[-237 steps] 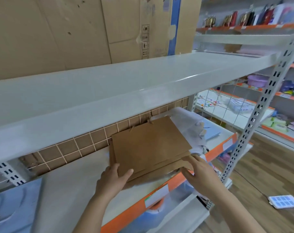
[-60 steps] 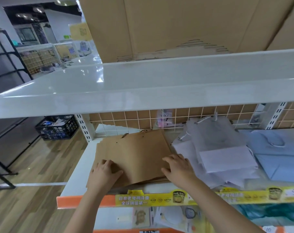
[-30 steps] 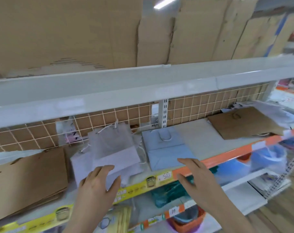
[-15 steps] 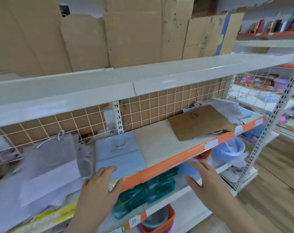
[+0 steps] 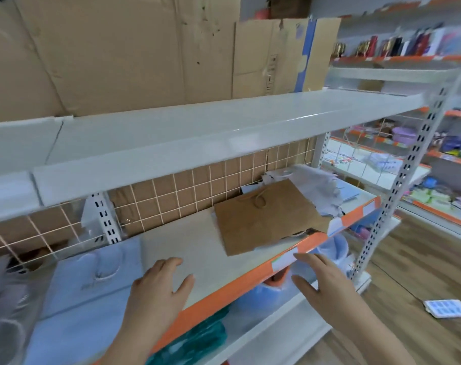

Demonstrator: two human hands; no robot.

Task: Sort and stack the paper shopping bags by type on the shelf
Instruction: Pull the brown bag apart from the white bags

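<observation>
Bare shelf (image 5: 197,248) beside kraft bag (image 5: 263,217)

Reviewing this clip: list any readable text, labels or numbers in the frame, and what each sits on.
None can be read.
White price tag on the orange shelf edge: blurred blank.
Printed marks on the cardboard above the top shelf: too small.
Goods on the far shelves: too blurred.

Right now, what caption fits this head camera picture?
Two empty hands, left and right, reach toward flat brown paper bag on orange-edged shelf.
</observation>
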